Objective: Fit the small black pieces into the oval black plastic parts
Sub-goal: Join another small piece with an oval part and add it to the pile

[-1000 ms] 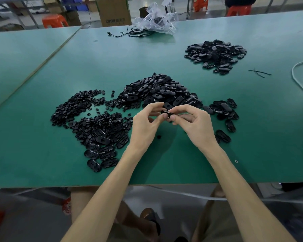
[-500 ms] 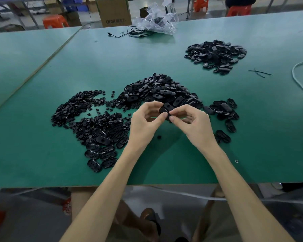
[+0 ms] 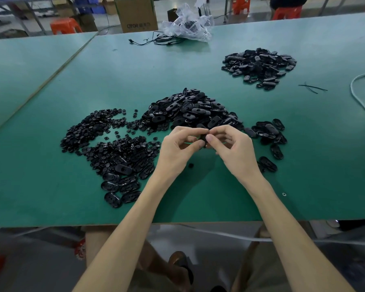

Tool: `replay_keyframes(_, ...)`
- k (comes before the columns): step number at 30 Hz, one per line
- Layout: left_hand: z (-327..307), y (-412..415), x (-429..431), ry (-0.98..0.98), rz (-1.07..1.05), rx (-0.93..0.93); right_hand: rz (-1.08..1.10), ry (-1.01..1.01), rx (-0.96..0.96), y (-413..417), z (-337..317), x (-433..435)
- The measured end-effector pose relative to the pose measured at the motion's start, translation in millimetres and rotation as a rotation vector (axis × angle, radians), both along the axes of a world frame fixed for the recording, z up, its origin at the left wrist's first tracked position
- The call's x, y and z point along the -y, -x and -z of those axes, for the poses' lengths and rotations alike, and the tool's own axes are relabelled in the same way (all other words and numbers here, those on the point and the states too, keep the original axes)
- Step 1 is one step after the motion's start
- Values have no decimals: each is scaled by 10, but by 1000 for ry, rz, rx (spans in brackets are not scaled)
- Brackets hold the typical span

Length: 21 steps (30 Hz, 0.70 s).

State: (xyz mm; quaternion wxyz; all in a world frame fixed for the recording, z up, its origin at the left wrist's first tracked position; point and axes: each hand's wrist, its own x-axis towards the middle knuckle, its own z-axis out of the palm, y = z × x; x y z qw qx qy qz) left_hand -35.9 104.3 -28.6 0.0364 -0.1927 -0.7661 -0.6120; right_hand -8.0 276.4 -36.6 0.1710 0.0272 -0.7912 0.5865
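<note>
On the green table (image 3: 51, 197), a heap of small black pieces (image 3: 97, 131) lies left of centre, a heap of oval black plastic parts (image 3: 190, 110) just to its right; a second heap (image 3: 259, 64) toward the far right corner, a clear plastic bag (image 3: 188, 24) at the far edge.

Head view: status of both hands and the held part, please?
Left hand, right hand both pinch one black part. Fit itself not visible. Nothing in the way.

A green worktable (image 3: 240, 186), with an orange stool (image 3: 65, 26) and cardboard box (image 3: 136, 14) beyond it.
</note>
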Motion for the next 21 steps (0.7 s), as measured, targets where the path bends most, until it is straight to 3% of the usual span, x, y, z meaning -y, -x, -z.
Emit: replay_keyframes(21,47,14,-8,-85,33,64,6,-19,-4,-35,-43,-12)
